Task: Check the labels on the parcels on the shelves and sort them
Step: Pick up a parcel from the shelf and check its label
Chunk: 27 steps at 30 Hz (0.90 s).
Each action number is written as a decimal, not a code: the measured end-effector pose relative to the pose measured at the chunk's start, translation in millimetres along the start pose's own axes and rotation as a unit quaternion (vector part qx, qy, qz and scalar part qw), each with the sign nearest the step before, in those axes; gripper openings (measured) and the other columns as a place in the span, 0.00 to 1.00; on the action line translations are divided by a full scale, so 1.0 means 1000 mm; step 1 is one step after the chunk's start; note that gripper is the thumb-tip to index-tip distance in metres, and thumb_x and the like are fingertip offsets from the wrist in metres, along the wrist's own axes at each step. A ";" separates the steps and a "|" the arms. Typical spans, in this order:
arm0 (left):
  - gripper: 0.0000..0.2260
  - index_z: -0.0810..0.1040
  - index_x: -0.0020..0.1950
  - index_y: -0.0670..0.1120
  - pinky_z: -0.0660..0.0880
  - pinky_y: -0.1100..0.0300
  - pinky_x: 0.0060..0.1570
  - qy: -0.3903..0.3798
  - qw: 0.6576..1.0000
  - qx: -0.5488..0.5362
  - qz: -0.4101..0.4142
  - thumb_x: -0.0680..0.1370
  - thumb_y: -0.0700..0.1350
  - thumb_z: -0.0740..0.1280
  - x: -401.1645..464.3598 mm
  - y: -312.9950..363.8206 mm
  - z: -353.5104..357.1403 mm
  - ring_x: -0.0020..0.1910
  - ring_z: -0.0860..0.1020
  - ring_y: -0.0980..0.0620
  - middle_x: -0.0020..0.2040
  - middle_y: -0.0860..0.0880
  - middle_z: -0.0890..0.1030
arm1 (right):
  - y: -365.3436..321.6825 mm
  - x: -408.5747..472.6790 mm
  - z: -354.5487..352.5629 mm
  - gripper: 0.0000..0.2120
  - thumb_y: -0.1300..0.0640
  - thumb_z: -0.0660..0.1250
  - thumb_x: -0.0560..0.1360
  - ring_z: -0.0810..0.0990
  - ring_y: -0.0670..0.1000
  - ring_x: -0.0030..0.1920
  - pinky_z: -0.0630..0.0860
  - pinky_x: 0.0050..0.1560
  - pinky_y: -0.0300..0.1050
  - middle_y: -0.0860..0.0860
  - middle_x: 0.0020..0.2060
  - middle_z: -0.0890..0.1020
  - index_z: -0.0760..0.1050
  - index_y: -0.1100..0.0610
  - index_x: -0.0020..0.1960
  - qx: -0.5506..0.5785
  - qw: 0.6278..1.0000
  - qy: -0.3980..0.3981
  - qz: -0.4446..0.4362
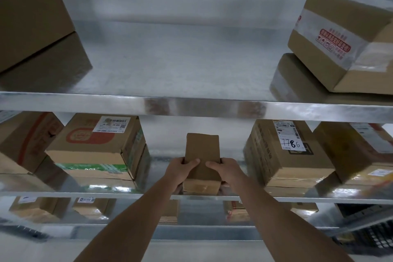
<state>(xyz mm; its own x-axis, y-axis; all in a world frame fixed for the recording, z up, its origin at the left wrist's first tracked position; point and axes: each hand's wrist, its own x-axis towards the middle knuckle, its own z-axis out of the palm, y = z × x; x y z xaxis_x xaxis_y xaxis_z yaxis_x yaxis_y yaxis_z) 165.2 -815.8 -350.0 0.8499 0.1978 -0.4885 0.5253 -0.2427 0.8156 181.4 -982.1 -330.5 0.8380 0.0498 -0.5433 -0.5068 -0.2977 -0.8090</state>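
Two bare forearms reach up from the bottom edge toward the middle shelf [276,199], and both hands grip one small brown parcel [202,151] at its lower half. On the left hand [180,171] the thumb lies across the parcel's top face with the fingers curled round its left side; the right hand [223,171] mirrors that on the right side. This parcel sits at the front edge of the middle shelf, in the gap between its neighbours, and no label shows on the plain face turned to the camera. At nine o'clock from it stands a box with a white barcode label [111,124]; at three o'clock, a box whose label carries the handwritten 7786 [291,138]. On the top shelf [191,102], a large carton [32,21] sits at ten o'clock and a taped carton with red print [340,38] at two o'clock, stacked on another box. Smaller parcels, blurred, lie on the bottom shelf [202,227] at six o'clock.
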 end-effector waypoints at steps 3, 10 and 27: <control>0.23 0.80 0.65 0.40 0.80 0.49 0.59 0.011 1.000 -0.021 -0.004 0.77 0.54 0.74 0.003 -0.001 -0.001 0.55 0.82 0.44 0.58 0.44 0.84 | 0.005 0.006 0.007 0.20 0.46 0.71 0.78 0.82 0.54 0.49 0.81 0.53 0.52 0.51 0.47 0.82 0.77 0.59 0.61 -0.002 1.000 0.026 0.007; 0.24 0.80 0.64 0.40 0.80 0.49 0.57 0.011 0.999 -0.009 -0.031 0.75 0.55 0.76 0.010 -0.001 -0.004 0.56 0.82 0.43 0.59 0.43 0.84 | 0.006 0.015 0.006 0.23 0.46 0.74 0.76 0.83 0.57 0.53 0.82 0.53 0.55 0.56 0.54 0.83 0.77 0.60 0.63 -0.012 1.000 0.010 0.022; 0.23 0.79 0.65 0.39 0.79 0.51 0.58 0.014 0.999 0.008 -0.034 0.77 0.53 0.74 0.016 -0.002 -0.001 0.53 0.81 0.45 0.52 0.46 0.81 | 0.008 0.025 0.008 0.21 0.49 0.73 0.77 0.82 0.58 0.54 0.81 0.55 0.53 0.57 0.56 0.83 0.79 0.62 0.63 -0.036 0.999 0.022 0.011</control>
<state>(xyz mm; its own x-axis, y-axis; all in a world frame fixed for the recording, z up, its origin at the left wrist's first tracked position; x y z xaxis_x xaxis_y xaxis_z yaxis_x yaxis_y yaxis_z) 178.1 -811.5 -359.2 0.8108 0.2399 -0.5339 0.5826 -0.2421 0.7759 196.7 -975.4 -352.7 0.8355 0.0008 -0.5495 -0.5111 -0.3658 -0.7778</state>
